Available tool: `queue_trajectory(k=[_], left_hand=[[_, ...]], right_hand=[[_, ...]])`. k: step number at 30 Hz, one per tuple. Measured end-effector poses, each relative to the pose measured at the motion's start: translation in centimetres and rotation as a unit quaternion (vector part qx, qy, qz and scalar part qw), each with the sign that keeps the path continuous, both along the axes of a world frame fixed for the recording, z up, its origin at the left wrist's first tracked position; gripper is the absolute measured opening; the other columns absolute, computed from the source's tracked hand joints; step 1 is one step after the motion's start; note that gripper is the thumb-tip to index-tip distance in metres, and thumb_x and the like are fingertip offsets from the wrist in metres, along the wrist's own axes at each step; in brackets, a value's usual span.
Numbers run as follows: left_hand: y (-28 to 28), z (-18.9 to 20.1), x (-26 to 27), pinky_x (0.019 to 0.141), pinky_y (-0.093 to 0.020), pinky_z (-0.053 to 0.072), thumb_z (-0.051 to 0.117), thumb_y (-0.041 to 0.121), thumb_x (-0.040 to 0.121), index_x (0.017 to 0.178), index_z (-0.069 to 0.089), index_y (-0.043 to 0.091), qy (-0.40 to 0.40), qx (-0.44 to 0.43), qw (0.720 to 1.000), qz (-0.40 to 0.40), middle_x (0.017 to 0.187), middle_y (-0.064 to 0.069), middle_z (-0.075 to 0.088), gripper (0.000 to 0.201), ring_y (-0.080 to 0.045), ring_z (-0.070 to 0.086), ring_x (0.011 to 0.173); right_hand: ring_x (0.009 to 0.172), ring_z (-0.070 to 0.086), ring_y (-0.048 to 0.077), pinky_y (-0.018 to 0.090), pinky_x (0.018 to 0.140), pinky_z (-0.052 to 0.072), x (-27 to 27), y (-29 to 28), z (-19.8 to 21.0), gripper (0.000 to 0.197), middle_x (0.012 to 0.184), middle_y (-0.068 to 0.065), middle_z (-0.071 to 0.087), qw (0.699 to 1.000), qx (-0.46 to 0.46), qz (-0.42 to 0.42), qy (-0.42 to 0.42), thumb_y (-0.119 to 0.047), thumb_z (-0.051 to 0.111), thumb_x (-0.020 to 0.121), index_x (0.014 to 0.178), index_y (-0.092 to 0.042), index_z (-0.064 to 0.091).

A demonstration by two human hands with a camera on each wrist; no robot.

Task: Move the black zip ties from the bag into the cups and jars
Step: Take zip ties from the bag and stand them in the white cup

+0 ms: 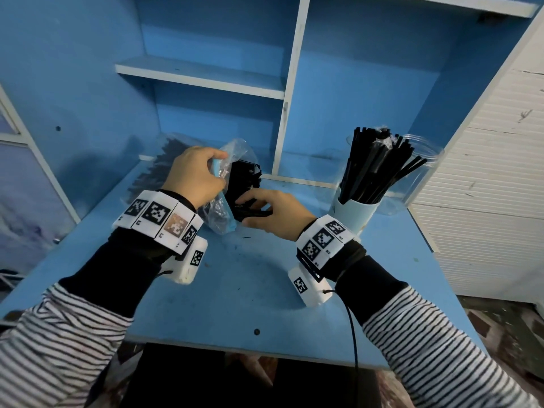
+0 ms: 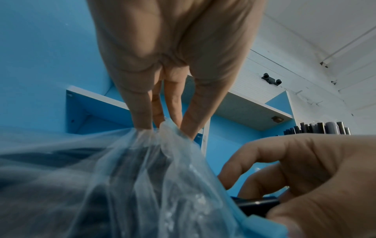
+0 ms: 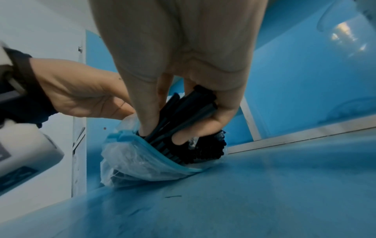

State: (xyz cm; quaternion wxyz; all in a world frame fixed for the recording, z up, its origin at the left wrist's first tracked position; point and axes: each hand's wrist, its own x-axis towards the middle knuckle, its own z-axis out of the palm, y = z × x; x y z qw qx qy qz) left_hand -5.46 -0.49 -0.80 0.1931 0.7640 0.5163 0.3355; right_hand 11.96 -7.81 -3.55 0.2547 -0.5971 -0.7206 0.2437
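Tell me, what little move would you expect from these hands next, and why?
Probably the right hand draws its bunch of black zip ties out of the bag. Its fingers already curl round them at the bag's mouth, while the left hand pinches the plastic to hold the bag back.

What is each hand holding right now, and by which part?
The left hand pinches the clear plastic bag by its bunched upper film. The right hand grips a bundle of black zip ties near their ends, at the bag's mouth.
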Motion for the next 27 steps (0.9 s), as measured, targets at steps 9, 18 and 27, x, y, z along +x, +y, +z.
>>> queue_trajectory(k=[9, 18, 27], left_hand=[[0.4, -0.3, -0.1, 0.101, -0.038, 0.047, 0.072, 0.002, 0.075, 0.123, 0.064, 0.024, -0.028, -0.019, 0.999, -0.004, 0.129, -0.003, 0.056, 0.053, -0.021, 0.058, 0.114], [0.5, -0.6, -0.1, 0.104, -0.040, 0.045, 0.073, 0.004, 0.077, 0.123, 0.063, 0.026, -0.049, -0.029, 0.998, -0.008, 0.135, -0.002, 0.054, 0.052, -0.021, 0.056, 0.120], [0.3, -0.5, 0.0, 0.104, -0.036, 0.045, 0.071, 0.002, 0.078, 0.123, 0.063, 0.025, -0.070, -0.029, 0.997, -0.007, 0.135, -0.001, 0.054, 0.051, -0.018, 0.055, 0.119]], right_hand=[[0.092, 0.062, 0.020, 0.038, 0.082, 0.053, -0.3, 0.2, -0.5, 0.025, 0.099, -0.004, 0.068, 0.994, 0.024, -0.005, -0.102, -0.032, 0.068, 0.084, 0.107, -0.029, 0.059], [0.095, 0.059, 0.020, 0.029, 0.077, 0.041, 0.2, -0.5, 1.2, 0.035, 0.103, -0.009, 0.064, 0.969, 0.025, 0.015, -0.245, -0.049, 0.058, 0.089, 0.122, -0.041, 0.051], [0.077, 0.066, 0.015, 0.022, 0.069, 0.059, 0.3, -0.2, 0.6, 0.028, 0.105, -0.002, 0.070, 0.998, -0.012, 0.025, 0.050, -0.014, 0.073, 0.084, 0.111, -0.022, 0.072]])
